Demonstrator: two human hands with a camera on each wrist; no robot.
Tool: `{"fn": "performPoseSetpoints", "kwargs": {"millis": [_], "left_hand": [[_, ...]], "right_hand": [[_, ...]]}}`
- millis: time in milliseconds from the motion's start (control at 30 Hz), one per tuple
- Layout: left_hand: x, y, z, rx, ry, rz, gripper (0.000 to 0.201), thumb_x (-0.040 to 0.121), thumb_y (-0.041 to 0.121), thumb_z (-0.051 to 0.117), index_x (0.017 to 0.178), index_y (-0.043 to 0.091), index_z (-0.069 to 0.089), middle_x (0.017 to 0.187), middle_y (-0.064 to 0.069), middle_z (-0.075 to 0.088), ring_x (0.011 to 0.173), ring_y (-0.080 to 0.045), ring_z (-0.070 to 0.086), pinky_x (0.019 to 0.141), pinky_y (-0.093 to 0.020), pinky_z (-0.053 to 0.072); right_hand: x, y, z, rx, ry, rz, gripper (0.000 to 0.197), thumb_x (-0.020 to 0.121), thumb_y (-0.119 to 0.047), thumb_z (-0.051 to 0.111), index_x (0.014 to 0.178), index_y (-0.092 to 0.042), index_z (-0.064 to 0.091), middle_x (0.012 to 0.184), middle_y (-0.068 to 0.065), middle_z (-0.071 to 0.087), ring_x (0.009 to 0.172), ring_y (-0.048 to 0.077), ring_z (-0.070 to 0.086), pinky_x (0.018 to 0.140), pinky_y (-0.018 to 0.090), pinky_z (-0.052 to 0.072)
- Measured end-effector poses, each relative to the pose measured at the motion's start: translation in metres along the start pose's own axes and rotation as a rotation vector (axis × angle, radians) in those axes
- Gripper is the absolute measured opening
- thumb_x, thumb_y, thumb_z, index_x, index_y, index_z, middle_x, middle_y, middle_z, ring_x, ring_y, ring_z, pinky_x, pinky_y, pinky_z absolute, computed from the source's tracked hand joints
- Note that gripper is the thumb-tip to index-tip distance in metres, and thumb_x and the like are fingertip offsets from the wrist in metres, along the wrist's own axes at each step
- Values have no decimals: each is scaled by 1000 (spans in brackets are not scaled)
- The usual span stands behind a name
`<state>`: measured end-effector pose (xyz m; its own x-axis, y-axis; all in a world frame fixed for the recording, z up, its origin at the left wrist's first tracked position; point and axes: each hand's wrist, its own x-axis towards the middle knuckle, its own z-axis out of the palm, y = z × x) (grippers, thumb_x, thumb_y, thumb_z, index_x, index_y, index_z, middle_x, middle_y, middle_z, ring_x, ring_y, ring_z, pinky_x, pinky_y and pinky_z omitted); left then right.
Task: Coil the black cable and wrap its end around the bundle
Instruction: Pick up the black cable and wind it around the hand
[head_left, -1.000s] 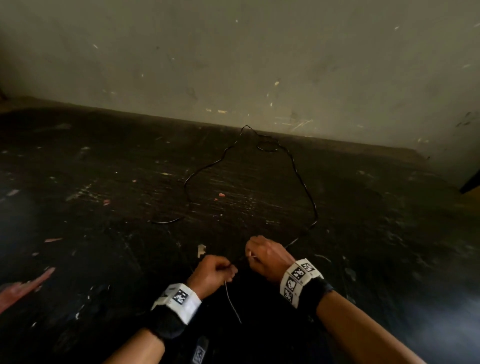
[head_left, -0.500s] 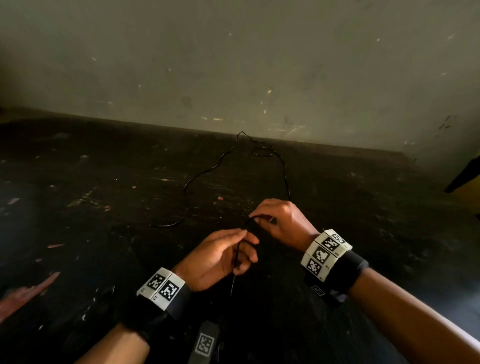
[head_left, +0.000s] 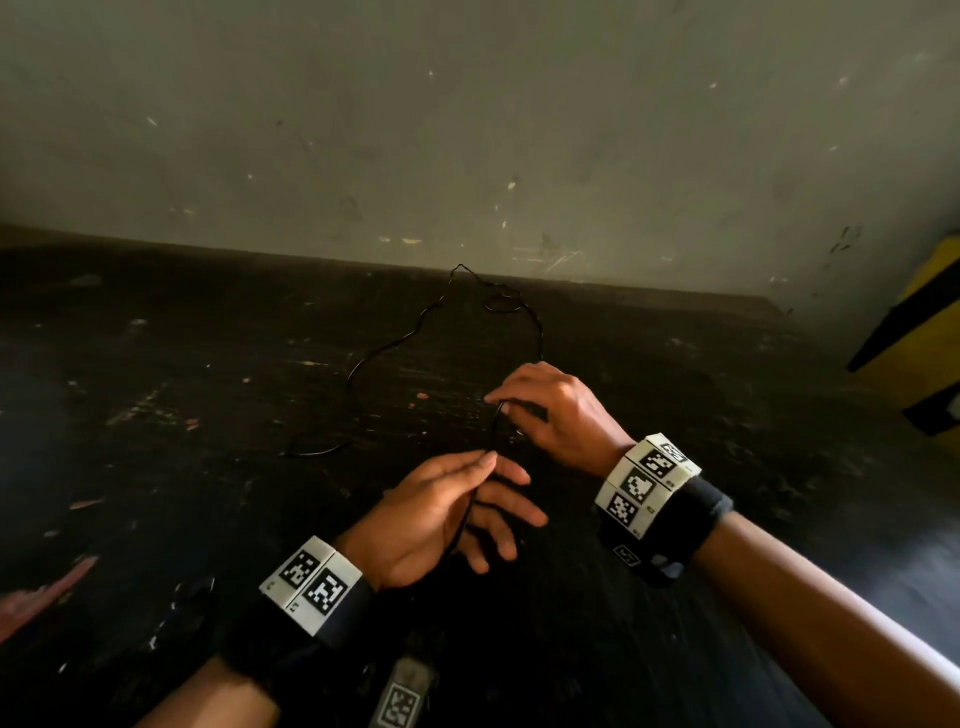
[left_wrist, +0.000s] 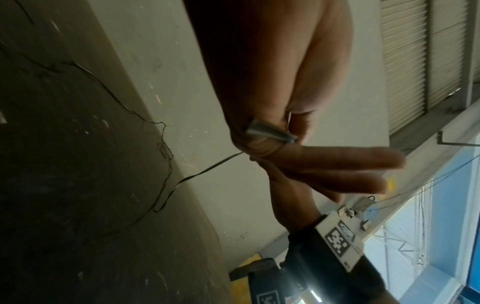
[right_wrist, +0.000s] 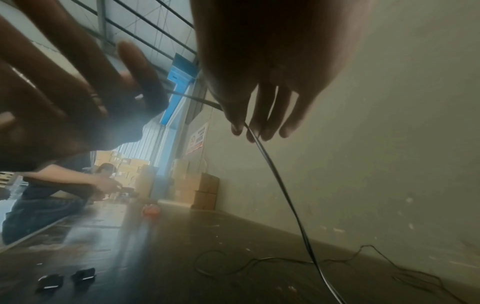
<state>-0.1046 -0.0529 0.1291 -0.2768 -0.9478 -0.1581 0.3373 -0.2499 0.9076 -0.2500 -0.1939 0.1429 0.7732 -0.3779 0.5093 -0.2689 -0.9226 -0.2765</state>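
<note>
Most of the cable is lying slack on the floor, trailing to the far wall; its kinks could be snagging as it is drawn in. The left hand is pinching its near end, seemingly a connector. The right hand is pinching the strand just beyond; a loose pinch could be dropping the first loop.

Dark, scuffed floor flecked with pale and reddish specks, meeting a grey-green wall marked by small chips and scratches. Yellow object with a black stripe at the far right, against the wall. In the right wrist view: stacked cardboard boxes along the wall, a poster above them, two small black clips on the floor, and a seated person in jeans in the background.
</note>
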Motion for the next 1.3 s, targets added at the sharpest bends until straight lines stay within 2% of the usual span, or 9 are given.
{"fn": "performPoseSetpoints", "kwargs": {"millis": [233,367,500,733,800,933,1000,1200,1300], "left_hand": [[7,17,4,-129,-19,234,36,93,33,37,122,24,56,101,-20,73,63,-22,71,45,-28,56],[22,31,-16,-168,128,392,37,99,30,32,133,29,47,115,-18,69,89,-29,73,59,-32,61],[35,35,-46,-159,329,455,41,99,32,35,139,27,40,130,-24,57,101,-36,68,71,-40,61],[38,23,-81,94,462,367,31,99,35,36,120,28,56,139,-20,49,112,-32,63,92,-53,50],[33,18,-86,179,458,312,30,98,37,35,117,31,57,141,-15,49,114,-28,61,96,-56,47],[23,7,-93,288,420,199,32,96,42,35,119,37,57,145,-9,45,116,-24,61,95,-55,49],[18,-1,-93,325,378,131,34,95,44,37,122,38,57,144,-7,46,112,-21,64,92,-52,52],[4,-14,-64,212,109,-36,44,89,44,41,132,36,48,142,-7,47,113,-29,63,88,-56,53],[0,-11,-48,119,-9,-71,44,95,41,36,137,33,44,143,-9,48,115,-34,61,82,-54,56]], "right_hand": [[-14,0,30,205,-98,173,18,90,-17,53,101,-5,62,94,7,69,82,17,67,68,28,53],[-28,-8,62,298,-234,258,15,91,-14,52,97,-7,64,83,6,68,73,6,62,67,18,48],[-30,-38,66,363,-474,307,25,96,-21,48,116,-12,59,93,13,72,83,16,69,70,15,50],[-12,-59,28,179,-541,215,20,93,-24,52,108,-16,63,96,7,69,78,12,62,75,33,55],[-6,-55,13,112,-575,194,18,91,-27,55,104,-20,65,96,2,69,79,9,61,76,33,54],[10,-53,-34,-56,-624,132,16,88,-27,60,98,-16,68,87,-7,59,73,1,50,69,18,41],[23,-53,-60,-131,-572,124,15,86,-30,62,91,-17,68,82,-12,53,73,1,51,69,17,42],[60,-34,-99,-30,-402,115,13,80,-27,70,87,-17,72,76,-9,68,65,-9,57,62,5,41],[70,-16,-93,-6,-316,137,20,81,-31,67,91,-15,73,83,-6,71,72,-1,63,67,10,44]]}}
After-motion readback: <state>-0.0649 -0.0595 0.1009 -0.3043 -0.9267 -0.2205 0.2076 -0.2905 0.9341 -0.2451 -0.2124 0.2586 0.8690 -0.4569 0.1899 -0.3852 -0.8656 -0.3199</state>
